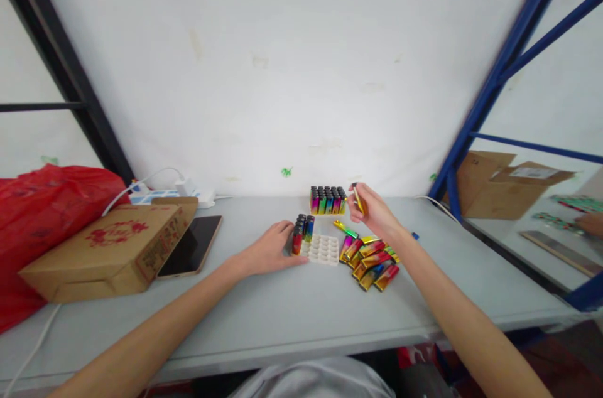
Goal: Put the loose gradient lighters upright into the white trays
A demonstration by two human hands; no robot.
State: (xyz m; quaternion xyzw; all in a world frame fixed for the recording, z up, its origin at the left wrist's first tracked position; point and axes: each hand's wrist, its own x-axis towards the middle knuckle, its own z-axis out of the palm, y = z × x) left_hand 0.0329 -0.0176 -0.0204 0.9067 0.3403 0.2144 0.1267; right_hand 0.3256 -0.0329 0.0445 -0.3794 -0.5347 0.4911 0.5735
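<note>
My right hand (374, 213) is raised above the table, its fingers closed around a gold lighter (360, 200) with a dark top. With its thumb along the front edge, my left hand (271, 249) grips the left end of a white tray (325, 249) full of round-edged slots. Several lighters (298, 240) stand upright in that tray's left part, beside my left fingers. Right of the tray lies a loose pile of shiny multicoloured lighters (370, 258), below my right hand. Farther back, a filled block of upright lighters (326, 200) with black tops stands near the wall.
On the left are a cardboard box (113, 247), a dark tablet (193, 246), a red plastic bag (70, 197) and a white power strip (162, 196). A blue metal frame (490, 90) bounds the right side; beyond it are an open carton (499, 188) and another person's hand (591, 223).
</note>
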